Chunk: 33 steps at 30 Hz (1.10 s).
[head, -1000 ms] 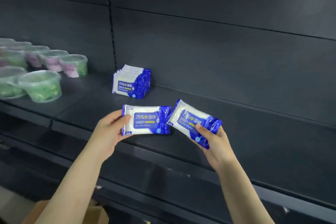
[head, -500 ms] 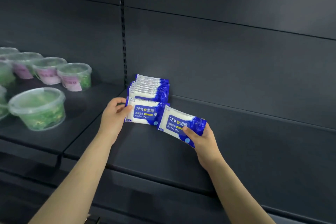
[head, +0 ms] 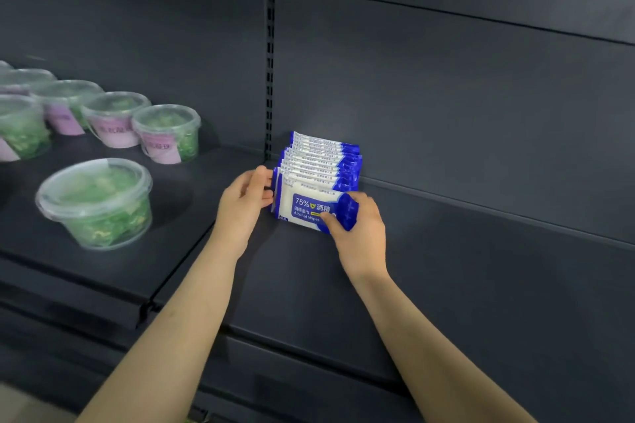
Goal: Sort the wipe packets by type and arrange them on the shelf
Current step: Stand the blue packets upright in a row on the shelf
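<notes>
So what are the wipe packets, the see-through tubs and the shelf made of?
The front wipe packet: soft plastic film, glossy, probably; it crinkles and shines at the blue end.
The nearest tub: clear, thin plastic with a lid; the green contents show through.
The shelf: looks like painted metal, matt dark grey, with thin folded edges.

A white-and-blue front packet [head: 309,209], labelled "75%" and "Alcohol Wipes", stands on its long edge with its printed face forward, at the near end of a row of matching packets [head: 323,161]. The row stands upright and close-packed, running back to the rear panel of the dark shelf [head: 481,268] beside a slotted upright. The left hand [head: 245,206] holds the front packet's left end; the right hand [head: 360,230] grips its blue right end.
</notes>
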### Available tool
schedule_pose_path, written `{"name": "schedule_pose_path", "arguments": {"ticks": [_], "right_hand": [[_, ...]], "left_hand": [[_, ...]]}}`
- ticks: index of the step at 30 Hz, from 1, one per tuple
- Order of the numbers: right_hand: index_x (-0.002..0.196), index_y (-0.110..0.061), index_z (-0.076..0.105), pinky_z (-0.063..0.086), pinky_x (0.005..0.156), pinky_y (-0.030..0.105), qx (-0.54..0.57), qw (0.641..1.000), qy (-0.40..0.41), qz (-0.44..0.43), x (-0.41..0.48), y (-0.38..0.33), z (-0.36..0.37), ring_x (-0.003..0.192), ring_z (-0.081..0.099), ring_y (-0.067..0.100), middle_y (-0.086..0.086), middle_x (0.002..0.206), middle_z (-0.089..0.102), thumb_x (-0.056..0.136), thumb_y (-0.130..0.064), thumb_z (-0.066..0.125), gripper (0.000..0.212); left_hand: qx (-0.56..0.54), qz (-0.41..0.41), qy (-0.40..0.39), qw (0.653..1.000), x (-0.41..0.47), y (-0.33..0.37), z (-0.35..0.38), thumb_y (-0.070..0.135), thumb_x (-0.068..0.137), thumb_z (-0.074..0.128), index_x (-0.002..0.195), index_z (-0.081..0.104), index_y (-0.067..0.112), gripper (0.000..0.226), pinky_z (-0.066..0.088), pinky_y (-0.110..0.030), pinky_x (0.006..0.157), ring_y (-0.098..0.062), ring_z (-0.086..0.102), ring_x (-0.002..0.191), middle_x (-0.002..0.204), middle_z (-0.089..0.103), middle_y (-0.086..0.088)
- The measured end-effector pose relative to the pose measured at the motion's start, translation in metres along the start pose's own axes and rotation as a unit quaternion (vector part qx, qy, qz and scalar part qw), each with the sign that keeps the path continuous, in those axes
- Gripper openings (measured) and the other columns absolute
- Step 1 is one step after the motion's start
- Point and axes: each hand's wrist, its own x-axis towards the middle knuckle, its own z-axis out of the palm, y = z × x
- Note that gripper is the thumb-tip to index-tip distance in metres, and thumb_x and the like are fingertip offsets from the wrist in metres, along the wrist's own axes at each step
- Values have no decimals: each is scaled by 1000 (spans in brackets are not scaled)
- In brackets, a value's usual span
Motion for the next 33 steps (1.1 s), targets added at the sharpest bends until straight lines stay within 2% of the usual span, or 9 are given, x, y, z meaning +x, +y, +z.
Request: {"name": "schedule_pose_path", "arguments": {"ticks": [4, 8, 16, 20, 23, 26, 29, 31, 33], "right_hand": [[127, -16, 50, 47, 86, 26, -57, 998, 27, -14, 8, -1, 7, 110, 51, 8, -12, 117, 52, 86, -37, 75, 52], [116, -19, 49, 54, 81, 36, -79, 996, 36, -8, 8, 4, 11, 109, 55, 13, -8, 116, 57, 82, -43, 77, 49], [121, -24, 45, 55, 90, 37, -12, 1000, 16, 10, 5, 10, 8, 113, 58, 10, -7, 124, 58, 86, -23, 76, 47], [125, -20, 44, 54, 92, 37, -12, 1000, 15, 17, 6, 12, 8, 114, 58, 13, -4, 126, 58, 87, -17, 75, 49], [125, -19, 45, 54, 92, 39, -18, 999, 15, 22, 7, 13, 8, 114, 58, 15, -4, 125, 59, 85, -18, 76, 50], [116, -21, 46, 54, 87, 31, -20, 999, 9, 33, 7, 14, 5, 107, 59, 14, -3, 119, 58, 83, -19, 78, 46], [113, -25, 49, 47, 78, 10, 48, 997, 13, 65, 0, 12, -9, 100, 59, 4, -4, 118, 58, 81, -23, 81, 45], [115, -27, 52, 47, 87, 12, 123, 988, 21, 87, -10, 11, -25, 107, 59, 2, -6, 121, 59, 84, -27, 78, 40], [118, -30, 55, 47, 103, 28, 190, 975, 33, 109, -22, 11, -45, 117, 58, 6, -8, 124, 60, 89, -29, 73, 33]], "left_hand": [[52, -7, -50, 997, -3, 4, -4, 40, 94, 60, 107, 65, 32, 16, 53, -26, 86, -6, 66, 99, 106, 69, 13], [182, 48, -118, 975, -8, 1, -8, 14, 83, 75, 126, 47, 34, 54, 44, -11, 71, 3, 58, 96, 112, 58, 22], [228, 109, -77, 965, -3, -8, -6, 13, 80, 78, 128, 47, 30, 60, 50, -24, 76, -8, 59, 93, 121, 53, 7], [242, 120, -54, 961, -5, -8, -3, 12, 79, 79, 138, 39, 29, 73, 44, -14, 71, -5, 56, 91, 121, 44, 7], [271, 141, -58, 950, -7, -10, -1, 13, 82, 77, 138, 40, 30, 68, 43, -12, 71, -7, 56, 95, 129, 43, 5], [283, 145, -56, 947, -10, -11, -1, 15, 84, 75, 139, 40, 32, 67, 51, -21, 76, -9, 56, 100, 133, 42, 4], [246, 117, -48, 961, -18, -9, -1, 14, 84, 75, 146, 36, 33, 75, 46, -14, 77, -8, 55, 104, 139, 38, 6], [191, 88, -27, 977, -30, -7, -2, 15, 85, 75, 148, 33, 32, 78, 43, -10, 80, -9, 54, 110, 144, 36, 6], [147, 87, 4, 985, -50, -3, 0, 17, 87, 73, 145, 38, 33, 70, 42, -10, 83, -6, 55, 112, 146, 38, 7]]}}
